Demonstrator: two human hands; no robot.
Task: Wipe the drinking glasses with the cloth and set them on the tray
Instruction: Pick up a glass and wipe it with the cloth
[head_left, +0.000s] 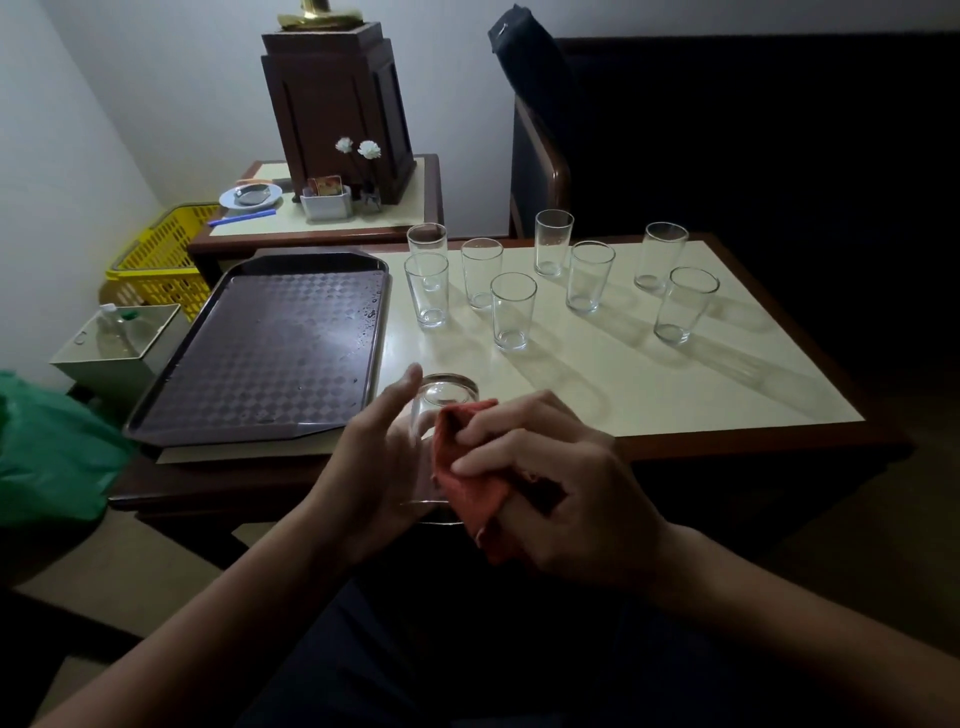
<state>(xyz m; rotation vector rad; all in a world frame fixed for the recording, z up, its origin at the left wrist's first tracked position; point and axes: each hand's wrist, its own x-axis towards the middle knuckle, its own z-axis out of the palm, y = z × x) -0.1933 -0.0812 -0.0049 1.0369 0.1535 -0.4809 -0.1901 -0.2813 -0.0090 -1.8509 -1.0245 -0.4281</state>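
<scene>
The wiping step is in hand, and by my judgement on the first glass. The left hand (374, 457) is wrapped round a clear drinking glass (441, 397), held tipped in the air over the near edge of the cream-topped wooden table (649, 384), base away from the person and mouth towards them; the right hand (550, 483) pinches a crumpled red-orange cloth (467, 467) and presses it on the right side of that glass; whether the cloth reaches inside I cannot tell.

The dark brown rectangular plastic tray (270, 353), patterned in diamonds, lies on the left of the table; it holds no glass, only a few water drops near its right rim. Eight more clear tumblers (513, 312) stand upright on the table top to the right of the tray, all apparently empty.

The next move, as I judge it, calls for finishing the wipe, then carrying the glass left over the tray's rim and setting it in a far corner, so the rest have room; damp glass wants a firm hold.

Left of the table stands a yellow plastic basket (166, 260), contents hidden; nearer, a pale square bin (104, 364) holds a clear plastic bottle (111, 317); on the far side table (400, 208) a white holder (324, 205) holds small packets.
</scene>
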